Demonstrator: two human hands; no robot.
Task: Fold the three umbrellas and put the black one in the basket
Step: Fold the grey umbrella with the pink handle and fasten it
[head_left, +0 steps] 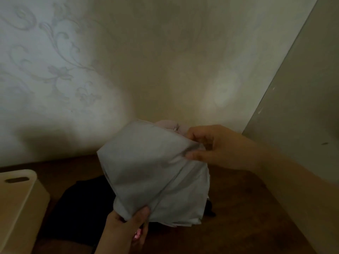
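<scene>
Grey umbrella (156,171) held upright, tilted: left hand (126,230) gripping base, right hand (211,149) pinching canopy; brown bench (247,208), patterned wall (55,70).

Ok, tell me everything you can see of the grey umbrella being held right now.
The grey umbrella is a loose bundle of pale grey, thin-looking fabric with a pinkish fold and a small metal tip showing at its top. It is held up above the dark wooden table, tilted. The left hand grips its lower end; the right hand pinches a fabric edge near the top. It is not yet wrapped tight. A black umbrella lies behind and below it.
</scene>
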